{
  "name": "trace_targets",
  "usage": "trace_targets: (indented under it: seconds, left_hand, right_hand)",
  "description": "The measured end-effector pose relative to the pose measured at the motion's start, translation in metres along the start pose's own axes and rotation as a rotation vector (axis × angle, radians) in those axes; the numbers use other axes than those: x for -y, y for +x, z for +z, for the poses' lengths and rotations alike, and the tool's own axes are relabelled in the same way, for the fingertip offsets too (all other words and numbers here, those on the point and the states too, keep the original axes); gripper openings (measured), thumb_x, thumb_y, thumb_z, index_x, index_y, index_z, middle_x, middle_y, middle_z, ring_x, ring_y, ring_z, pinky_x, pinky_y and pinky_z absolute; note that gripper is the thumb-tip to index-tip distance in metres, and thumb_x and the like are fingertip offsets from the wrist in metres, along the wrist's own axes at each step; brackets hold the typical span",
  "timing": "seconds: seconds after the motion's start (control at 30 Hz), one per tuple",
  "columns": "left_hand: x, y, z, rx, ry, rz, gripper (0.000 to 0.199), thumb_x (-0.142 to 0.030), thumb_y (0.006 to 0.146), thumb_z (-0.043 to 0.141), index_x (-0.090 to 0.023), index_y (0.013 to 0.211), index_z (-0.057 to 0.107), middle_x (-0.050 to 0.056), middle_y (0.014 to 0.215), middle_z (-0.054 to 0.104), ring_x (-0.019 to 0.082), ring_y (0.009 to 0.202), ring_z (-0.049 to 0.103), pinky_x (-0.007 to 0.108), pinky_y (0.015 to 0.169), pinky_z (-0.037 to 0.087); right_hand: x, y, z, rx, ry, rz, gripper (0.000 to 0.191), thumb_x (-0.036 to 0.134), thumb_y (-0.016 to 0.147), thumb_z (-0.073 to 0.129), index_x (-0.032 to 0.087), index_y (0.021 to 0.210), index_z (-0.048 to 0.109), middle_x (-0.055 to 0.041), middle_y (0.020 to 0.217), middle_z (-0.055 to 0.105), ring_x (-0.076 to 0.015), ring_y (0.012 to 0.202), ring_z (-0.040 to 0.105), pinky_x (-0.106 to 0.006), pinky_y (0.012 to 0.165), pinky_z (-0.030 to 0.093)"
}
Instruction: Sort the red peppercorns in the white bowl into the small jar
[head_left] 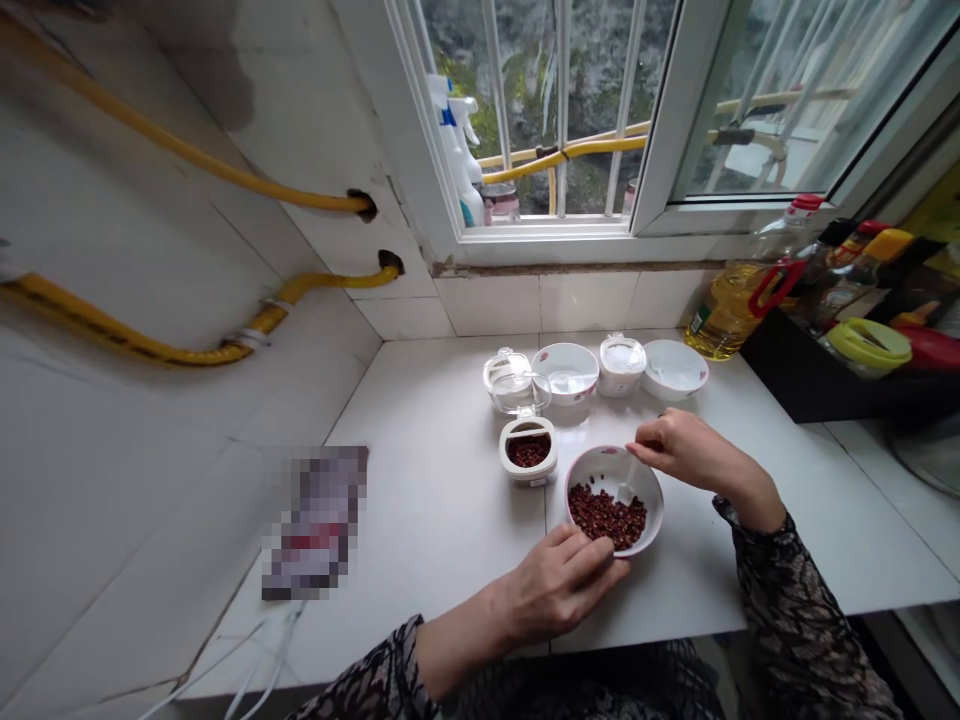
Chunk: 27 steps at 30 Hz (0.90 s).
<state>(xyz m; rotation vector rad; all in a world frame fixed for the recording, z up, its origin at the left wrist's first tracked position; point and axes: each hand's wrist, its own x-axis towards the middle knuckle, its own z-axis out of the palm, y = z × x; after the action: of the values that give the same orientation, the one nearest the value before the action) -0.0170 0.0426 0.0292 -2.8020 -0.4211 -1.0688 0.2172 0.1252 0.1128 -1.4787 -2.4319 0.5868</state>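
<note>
A white bowl with a pink rim stands on the counter, holding many dark red, peppercorn-like pieces. My left hand grips the bowl's near left rim, thumb and fingers closed on it. Pinched in my right hand is the handle of a small pale, see-through spoon, whose tip dips into the bowl at the right of the red pieces. Just left of the bowl, a white seasoning jar stands with its lid raised and similar red pieces inside.
Behind stand another seasoning jar, a white bowl, a lidded jar and a second white bowl. An oil bottle and a dark rack of condiments are at right. A blurred-out object with cables lies left.
</note>
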Motion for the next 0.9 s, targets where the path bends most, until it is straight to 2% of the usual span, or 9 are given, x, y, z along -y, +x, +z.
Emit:
trace_targets:
  seconds: [0.1,0.17,0.27,0.43,0.67,0.77,0.9]
  left_hand:
    - [0.000,0.002,-0.001,-0.019,-0.025,-0.006,0.017,-0.011,0.096,0.050,-0.010,0.107,0.064,0.008,0.096,0.060,0.012,0.071,0.051,0.028,0.065,0.044]
    - [0.000,0.003,-0.002,-0.019,-0.040,-0.011,0.018,-0.010,0.097,0.049,-0.009,0.107,0.064,0.008,0.096,0.060,0.013,0.071,0.051,0.028,0.066,0.044]
    - [0.001,0.004,-0.003,-0.032,-0.056,-0.008,0.019,-0.009,0.097,0.047,-0.008,0.106,0.064,0.009,0.097,0.061,0.013,0.072,0.051,0.029,0.067,0.045]
    - [0.001,0.002,-0.002,-0.037,-0.068,-0.008,0.021,-0.009,0.098,0.045,-0.008,0.107,0.064,0.009,0.097,0.062,0.014,0.074,0.052,0.029,0.069,0.045]
    - [0.000,-0.002,0.001,0.014,-0.029,-0.002,0.018,-0.011,0.096,0.051,-0.010,0.109,0.064,0.008,0.096,0.060,0.013,0.074,0.052,0.029,0.070,0.045]
    - [0.000,-0.001,0.000,0.009,-0.049,-0.008,0.020,-0.011,0.098,0.046,-0.009,0.108,0.064,0.009,0.096,0.061,0.013,0.074,0.052,0.029,0.069,0.045]
    - [0.000,0.000,-0.001,-0.008,-0.076,-0.018,0.022,-0.009,0.098,0.044,-0.008,0.108,0.063,0.008,0.096,0.062,0.014,0.074,0.053,0.029,0.069,0.045]
  right_hand:
    - [0.001,0.000,0.001,0.157,0.081,-0.012,0.045,0.036,0.088,0.055,0.018,0.049,0.043,0.0062,0.046,0.028,-0.0081,0.047,0.019,-0.029,0.051,0.017]
    - [0.001,0.000,0.000,0.185,0.127,-0.018,0.045,0.037,0.089,0.053,0.018,0.049,0.040,0.0066,0.048,0.025,-0.0077,0.048,0.019,-0.029,0.051,0.016]
    - [-0.001,0.002,-0.002,0.158,0.185,0.007,0.047,0.041,0.090,0.049,0.019,0.050,0.036,0.0058,0.051,0.025,-0.0078,0.050,0.020,-0.027,0.049,0.016]
    - [-0.005,0.003,-0.004,0.100,0.268,0.025,0.046,0.047,0.088,0.046,0.019,0.053,0.038,0.0044,0.054,0.029,-0.0086,0.051,0.026,-0.026,0.048,0.019]
    - [0.005,-0.003,-0.003,-0.109,-0.058,0.029,0.041,0.030,0.087,0.051,0.019,0.049,0.038,0.0038,0.047,0.033,-0.0099,0.050,0.022,-0.030,0.057,0.021]
    - [0.008,-0.005,-0.002,-0.051,-0.097,0.025,0.042,0.027,0.085,0.054,0.019,0.047,0.040,0.0039,0.045,0.033,-0.0100,0.050,0.020,-0.031,0.057,0.019]
    - [0.006,-0.003,0.000,0.063,0.034,0.028,0.047,0.035,0.088,0.055,0.018,0.047,0.041,0.0058,0.046,0.027,-0.0088,0.049,0.017,-0.030,0.053,0.015]
